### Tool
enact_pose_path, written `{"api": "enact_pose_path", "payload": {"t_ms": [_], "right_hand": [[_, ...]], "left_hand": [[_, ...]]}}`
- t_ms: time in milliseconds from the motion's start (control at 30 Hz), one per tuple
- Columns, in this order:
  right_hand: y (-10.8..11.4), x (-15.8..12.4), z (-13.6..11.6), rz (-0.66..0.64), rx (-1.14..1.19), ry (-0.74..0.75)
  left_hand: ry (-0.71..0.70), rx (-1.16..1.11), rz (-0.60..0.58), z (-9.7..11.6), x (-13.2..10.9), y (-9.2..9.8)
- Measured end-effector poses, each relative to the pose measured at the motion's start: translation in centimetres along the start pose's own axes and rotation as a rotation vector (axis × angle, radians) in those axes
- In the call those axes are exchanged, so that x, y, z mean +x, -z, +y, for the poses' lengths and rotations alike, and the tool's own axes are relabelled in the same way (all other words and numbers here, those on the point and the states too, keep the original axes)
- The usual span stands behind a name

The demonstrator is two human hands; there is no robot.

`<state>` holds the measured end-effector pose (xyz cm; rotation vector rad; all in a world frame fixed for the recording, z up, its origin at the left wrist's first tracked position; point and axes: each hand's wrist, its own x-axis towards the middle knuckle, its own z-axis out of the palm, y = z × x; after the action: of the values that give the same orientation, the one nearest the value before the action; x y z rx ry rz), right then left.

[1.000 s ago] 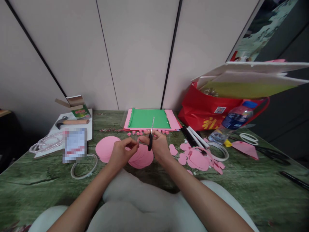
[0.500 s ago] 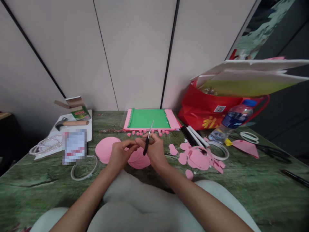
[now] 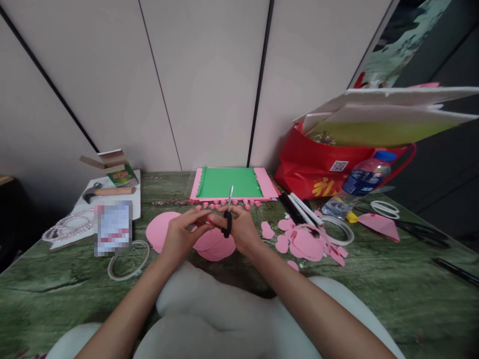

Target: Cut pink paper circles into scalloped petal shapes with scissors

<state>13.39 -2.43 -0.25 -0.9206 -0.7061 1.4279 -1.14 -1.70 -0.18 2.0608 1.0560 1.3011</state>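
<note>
The scissors point(image 3: 227, 225) stand steeper now, clasped in the right grip point(image 3: 242, 228), tips pointing away from the body. The left grip point(image 3: 179, 232) has loosened; whether it pinches anything, I can't tell. Pink discs point(image 3: 217, 251) lie beneath both; no cutting seems under way.

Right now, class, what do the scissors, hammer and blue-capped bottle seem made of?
Scissors: blade likely metal, from its silvery glint; black handle, probably plastic. Hammer: handle apparently smooth wood, being tan; dark head, probably metal. Blue-capped bottle: likely glossy clear plastic, since its walls are see-through.
</note>
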Motion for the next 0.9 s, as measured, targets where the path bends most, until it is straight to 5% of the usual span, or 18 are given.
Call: {"api": "enact_pose_path", "payload": {"t_ms": [400,900], "right_hand": [[0.22,0.20,-0.44,-0.105,0.018,-0.020],[0.09,-0.16,-0.51,-0.080,-0.051,-0.039]], "left_hand": [[-0.107,0.019,0.026,0.37,0.10,-0.05],[-0.167,0.121,0.009,0.43,0.17,-0.02]]}}
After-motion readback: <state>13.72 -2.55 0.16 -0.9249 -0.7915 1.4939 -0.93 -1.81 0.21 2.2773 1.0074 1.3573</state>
